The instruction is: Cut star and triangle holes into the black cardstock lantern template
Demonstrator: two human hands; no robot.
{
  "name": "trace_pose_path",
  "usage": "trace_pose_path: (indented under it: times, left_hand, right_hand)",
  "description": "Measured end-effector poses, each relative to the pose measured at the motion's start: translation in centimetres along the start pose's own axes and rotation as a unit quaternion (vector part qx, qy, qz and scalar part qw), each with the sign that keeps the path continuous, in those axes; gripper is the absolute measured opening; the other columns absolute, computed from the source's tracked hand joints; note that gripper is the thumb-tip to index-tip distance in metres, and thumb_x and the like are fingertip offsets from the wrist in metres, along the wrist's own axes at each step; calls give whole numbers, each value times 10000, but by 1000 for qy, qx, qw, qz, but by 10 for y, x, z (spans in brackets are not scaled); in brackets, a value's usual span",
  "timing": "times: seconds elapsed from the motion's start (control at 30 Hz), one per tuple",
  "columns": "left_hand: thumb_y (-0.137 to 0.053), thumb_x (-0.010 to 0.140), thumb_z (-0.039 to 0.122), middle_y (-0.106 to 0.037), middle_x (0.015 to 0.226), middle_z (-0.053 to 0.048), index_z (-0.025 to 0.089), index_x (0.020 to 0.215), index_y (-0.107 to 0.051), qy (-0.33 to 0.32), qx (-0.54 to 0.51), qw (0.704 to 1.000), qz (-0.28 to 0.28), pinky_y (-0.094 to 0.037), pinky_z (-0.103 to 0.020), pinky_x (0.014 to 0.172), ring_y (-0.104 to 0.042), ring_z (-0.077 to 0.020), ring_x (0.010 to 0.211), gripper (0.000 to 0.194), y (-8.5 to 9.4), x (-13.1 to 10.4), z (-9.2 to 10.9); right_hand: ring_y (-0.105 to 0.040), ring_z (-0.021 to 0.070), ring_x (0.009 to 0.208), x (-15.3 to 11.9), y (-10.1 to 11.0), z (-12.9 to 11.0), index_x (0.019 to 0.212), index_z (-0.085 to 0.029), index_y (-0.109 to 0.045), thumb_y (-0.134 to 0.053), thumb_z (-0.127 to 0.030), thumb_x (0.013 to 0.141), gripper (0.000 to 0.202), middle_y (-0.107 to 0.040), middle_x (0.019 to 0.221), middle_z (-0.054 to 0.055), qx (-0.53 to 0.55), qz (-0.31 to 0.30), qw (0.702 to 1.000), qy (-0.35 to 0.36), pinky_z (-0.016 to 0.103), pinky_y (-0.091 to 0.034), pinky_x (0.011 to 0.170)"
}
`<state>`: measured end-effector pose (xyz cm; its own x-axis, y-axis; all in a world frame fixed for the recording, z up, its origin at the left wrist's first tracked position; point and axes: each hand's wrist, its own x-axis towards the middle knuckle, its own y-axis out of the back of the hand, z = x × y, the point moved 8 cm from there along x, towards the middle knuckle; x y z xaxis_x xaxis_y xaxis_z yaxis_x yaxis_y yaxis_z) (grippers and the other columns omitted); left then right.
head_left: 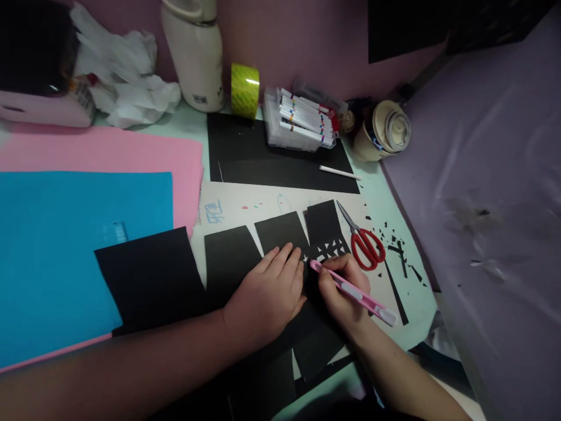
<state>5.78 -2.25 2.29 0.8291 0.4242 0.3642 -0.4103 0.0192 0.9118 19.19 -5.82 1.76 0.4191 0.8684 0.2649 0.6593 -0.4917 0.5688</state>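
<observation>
My left hand (272, 290) lies flat on a sheet of black paper (232, 257), its fingers stretched out and pressing it down. The paper has several flaps, and small triangular holes show in the right one. In my right hand (346, 286) is a pink craft knife (362, 295), held like a pen. Its tip meets the paper just right of my left fingertips; the blade is too small to make out. Red-handled scissors (367, 245) lie partly open to the right of the holes. Black paper scraps (398, 251) are scattered beyond them.
A clear box of white markers (302, 120) rests on another black sheet (245, 155), near a loose white stick (339, 172). Yellow tape (245, 92), a white bottle (197, 64) and a lidded cup (381, 131) stand along the back. Blue (65, 234) and pink (131, 149) sheets lie left.
</observation>
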Motion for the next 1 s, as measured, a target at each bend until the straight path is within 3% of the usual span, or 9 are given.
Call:
trace_pose_path:
  times: [0.57, 1.0]
  left_hand:
    - [-458, 975, 349, -620, 1332, -211, 9, 1221, -641, 1, -13, 1000, -10, -435, -446, 1071, -571, -336, 1261, 458, -1, 0, 0]
    - [-505, 951, 349, -644, 1300, -201, 10, 1193, -664, 0, -11, 1000, 7, -476, -447, 1043, -597, -343, 1229, 446, 1, 2, 0]
  right_hand:
    - [-535, 98, 513, -4, -7, -15, 744, -225, -500, -622, -197, 816, 144, -611, 643, -45, -75, -1, 996, -41, 213, -434, 502]
    - [-510, 97, 502, -4, -7, -7, 695, -228, -457, -604, -168, 792, 186, -591, 621, -53, -60, 24, 996, -69, 211, -429, 497]
